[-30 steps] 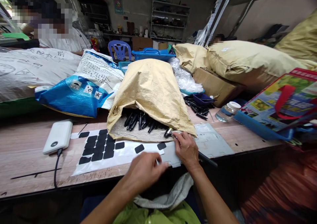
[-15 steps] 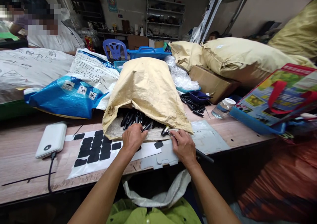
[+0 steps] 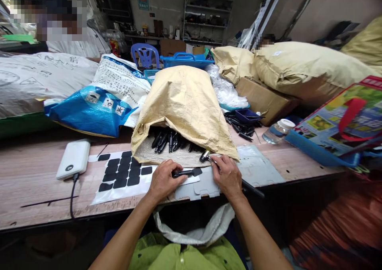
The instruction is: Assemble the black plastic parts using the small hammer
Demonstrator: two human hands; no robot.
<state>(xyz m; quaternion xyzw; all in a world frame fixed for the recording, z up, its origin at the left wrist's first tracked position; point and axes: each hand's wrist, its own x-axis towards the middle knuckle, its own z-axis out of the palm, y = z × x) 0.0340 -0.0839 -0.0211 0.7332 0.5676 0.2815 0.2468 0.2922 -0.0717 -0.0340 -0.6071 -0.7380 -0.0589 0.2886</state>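
My left hand (image 3: 165,180) is closed around one end of a black pen-shaped piece (image 3: 184,173), which points right, just above the table near its front edge. In my right hand (image 3: 228,176) is a small hammer (image 3: 252,187); its shiny, dark-faced head rests by the sack's mouth and its black handle sticks out behind the hand. Between and beyond both hands lies a tan woven sack (image 3: 185,96), its mouth towards me. Several similar black pieces (image 3: 170,140) show inside it. Black rounded-square pads (image 3: 121,172) on a white sheet lie left of my left hand.
A white power bank (image 3: 73,158) with a cable stands at the left. White-and-blue sacks (image 3: 98,98) lie behind it. On the right are more black pieces (image 3: 246,136), a clear jar (image 3: 276,132), a carton (image 3: 262,98) and a printed bag (image 3: 337,122). A person sits across, far left.
My left hand has drawn back from the sack's mouth towards me, bringing out a black pen-shaped piece. My right hand keeps the hammer at nearly the same place. The whole view has shifted slightly.
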